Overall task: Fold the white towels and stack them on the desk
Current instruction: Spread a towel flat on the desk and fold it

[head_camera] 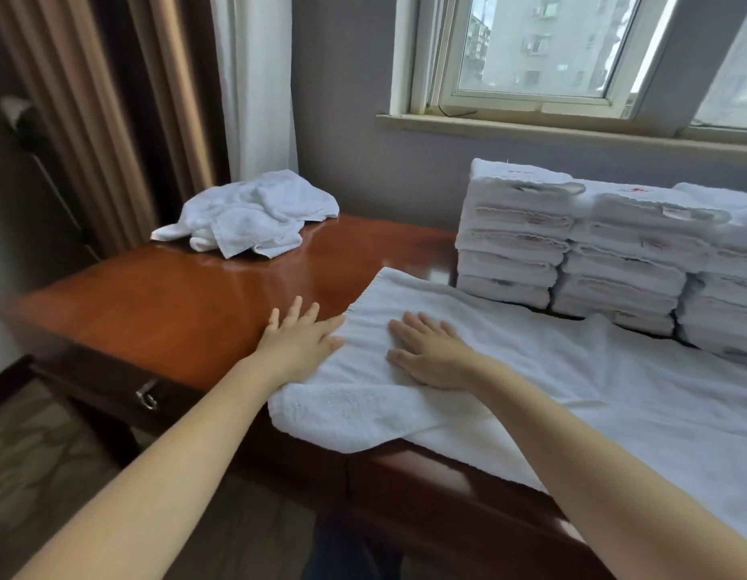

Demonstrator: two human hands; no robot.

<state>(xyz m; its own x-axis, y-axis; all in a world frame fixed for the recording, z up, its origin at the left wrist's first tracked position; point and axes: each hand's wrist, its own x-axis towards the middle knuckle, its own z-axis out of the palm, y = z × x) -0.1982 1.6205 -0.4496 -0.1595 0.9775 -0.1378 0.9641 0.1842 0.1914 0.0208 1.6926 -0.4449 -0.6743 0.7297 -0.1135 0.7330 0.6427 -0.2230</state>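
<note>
Your desk (175,295) ran off frame on the right. The flat towel (572,391) covered its near side, right end cut off, near-left corner folded over. Folded stacks (572,253) stood behind it, the rightmost cropped and layers hard to count. A crumpled pile (254,211) sat far left. Your left hand (298,341) lay flat, fingers straight, at the towel's left edge; your right hand (426,349) pressed flat on the towel.

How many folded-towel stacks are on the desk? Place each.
3, side by side at the desk's far right: left stack, middle stack, right stack at the frame edge; more may hide behind.
</note>
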